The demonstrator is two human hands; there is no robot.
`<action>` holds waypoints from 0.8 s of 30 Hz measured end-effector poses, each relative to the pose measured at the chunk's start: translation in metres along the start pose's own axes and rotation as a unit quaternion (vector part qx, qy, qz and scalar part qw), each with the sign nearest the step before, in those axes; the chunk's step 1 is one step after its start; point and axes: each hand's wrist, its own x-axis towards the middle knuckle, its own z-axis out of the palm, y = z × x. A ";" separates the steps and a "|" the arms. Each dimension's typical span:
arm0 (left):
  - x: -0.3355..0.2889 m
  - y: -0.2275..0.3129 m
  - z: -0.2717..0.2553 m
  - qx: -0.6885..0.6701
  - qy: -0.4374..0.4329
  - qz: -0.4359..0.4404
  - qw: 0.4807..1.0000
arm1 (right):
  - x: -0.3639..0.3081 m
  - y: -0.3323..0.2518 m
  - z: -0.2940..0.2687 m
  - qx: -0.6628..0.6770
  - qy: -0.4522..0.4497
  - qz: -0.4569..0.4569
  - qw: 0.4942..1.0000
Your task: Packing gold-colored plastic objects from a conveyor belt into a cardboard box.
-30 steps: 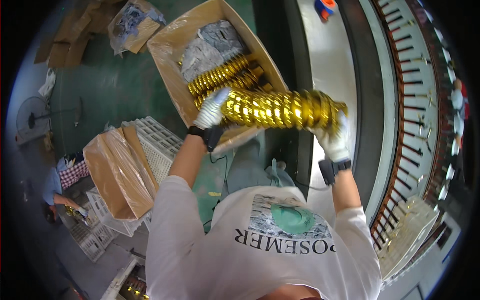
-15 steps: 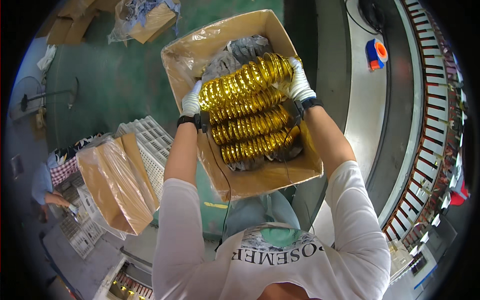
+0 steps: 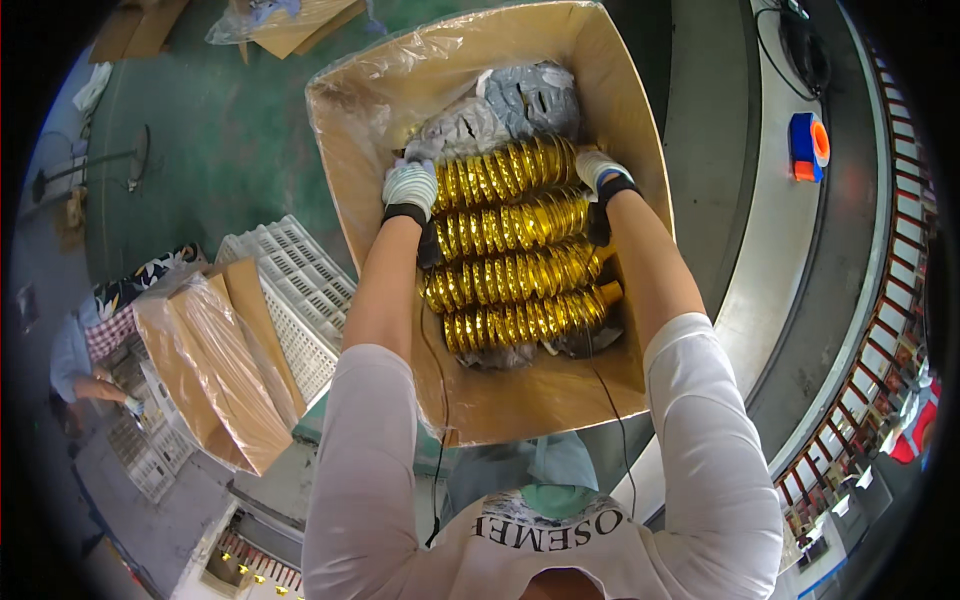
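Observation:
A large cardboard box (image 3: 530, 400) lined with clear plastic stands in front of me. Inside lie several rows of shiny gold, ring-like nested pieces, side by side. Both my hands are in striped white gloves. At the left end of the farthest gold row (image 3: 505, 170), my left hand (image 3: 410, 187) is closed against it with bent fingers. My right hand (image 3: 600, 170) closes on the same row's right end, its fingertips partly hidden. That row lies down in the box, alongside the nearer gold row (image 3: 510, 228). Grey, plastic-wrapped bundles (image 3: 530, 100) lie beyond and beneath the rows.
Left of the box are stacked white plastic crates (image 3: 290, 270) and another lined carton (image 3: 215, 360). A person (image 3: 85, 350) works at the far left. To the right runs a curved conveyor (image 3: 780, 230) with a blue-and-orange tape dispenser (image 3: 808, 147) on its ledge. Thin cables hang from my wrists.
My hands have lowered the farthest gold row into the box, level with the others. The box appears larger and nearer in view, and more of the grey bundles shows.

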 end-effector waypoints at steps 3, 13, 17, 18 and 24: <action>-0.025 -0.060 -0.004 0.193 -0.045 -0.005 0.980 | -0.031 -0.082 -0.072 0.193 0.009 0.068 0.979; -0.059 -0.036 0.023 0.090 0.103 0.147 0.980 | -0.056 -0.134 -0.063 0.163 0.241 0.072 0.954; -0.058 -0.042 0.024 0.090 0.103 0.108 0.985 | -0.086 -0.139 -0.084 0.241 0.307 0.023 0.920; -0.065 -0.045 0.027 0.096 0.137 0.124 0.978 | -0.102 -0.148 -0.079 0.270 0.332 0.010 0.904; -0.155 -0.010 0.044 -0.125 0.111 0.213 0.963 | -0.253 -0.151 0.004 0.485 0.411 -0.057 0.770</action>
